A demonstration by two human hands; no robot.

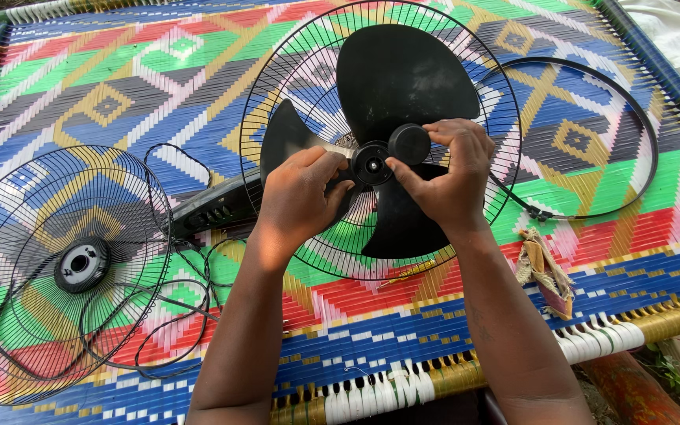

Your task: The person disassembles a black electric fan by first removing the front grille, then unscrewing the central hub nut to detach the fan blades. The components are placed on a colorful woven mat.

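Woven cot | left hand grips fan blade | right hand pinches black cap

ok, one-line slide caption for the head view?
Left hand steadies black fan blade inside rear wire grille; right hand holds round black cap at hub.

Two wire fan guards show: one lying flat at about eight o'clock with a round hub at its middle, and another at twelve o'clock behind the blade. There is one black fan blade, with three vanes as far as can be told, since the hands cover part of it. One round black cap sits at its hub. One thin black ring lies at two o'clock. One black cord loops at seven o'clock. One crumpled rag rests at four o'clock. One woven cot carries everything.
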